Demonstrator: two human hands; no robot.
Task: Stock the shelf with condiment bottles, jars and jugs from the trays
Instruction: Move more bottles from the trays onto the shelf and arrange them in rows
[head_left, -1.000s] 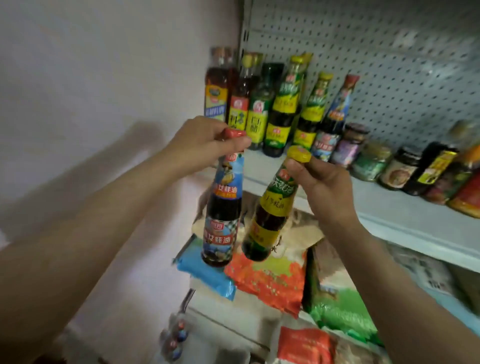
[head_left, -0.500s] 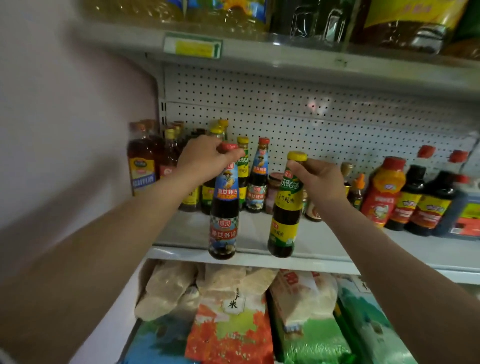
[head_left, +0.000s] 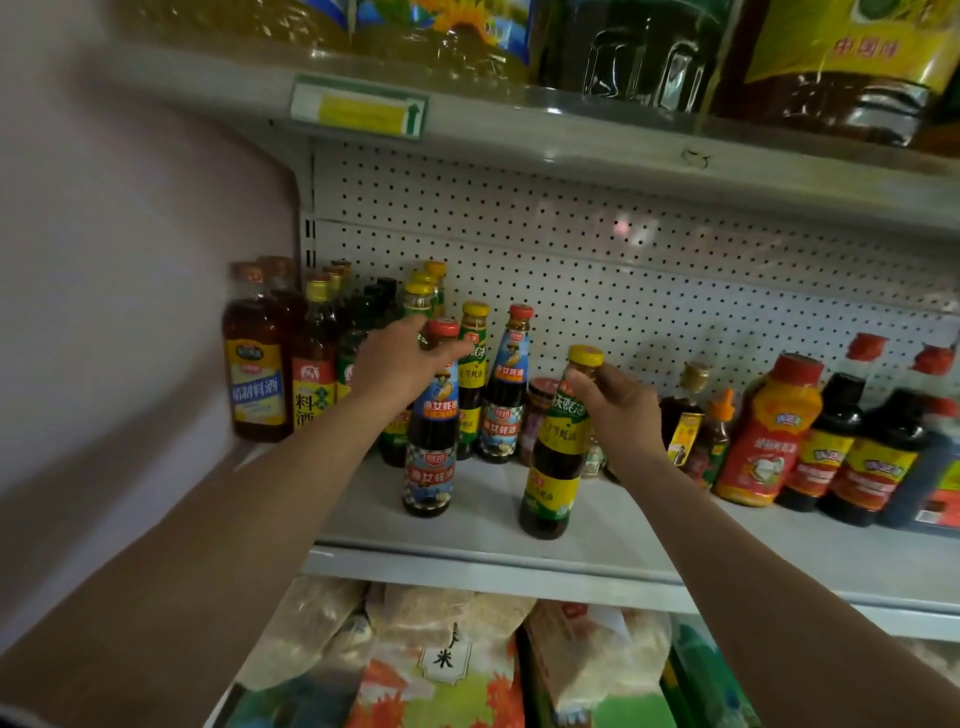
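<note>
The left hand (head_left: 400, 364) grips the red-capped bottle (head_left: 430, 441) by its neck; the right hand (head_left: 618, 410) pinches the yellow-capped bottle (head_left: 553, 467) likewise. Both seem to rest on the shelf (head_left: 649, 540) near its front edge. Full glass: heavy, slick, breakable, steadier held lower down.

The left hand (head_left: 400, 358) covers the neck of the red-capped bottle (head_left: 431, 441) and the bottles behind. The right hand (head_left: 618, 410) hides a jar's lower part. Oil jugs (head_left: 821, 62) are cut off at the top edge, rice bags (head_left: 441, 670) at the bottom.
</note>
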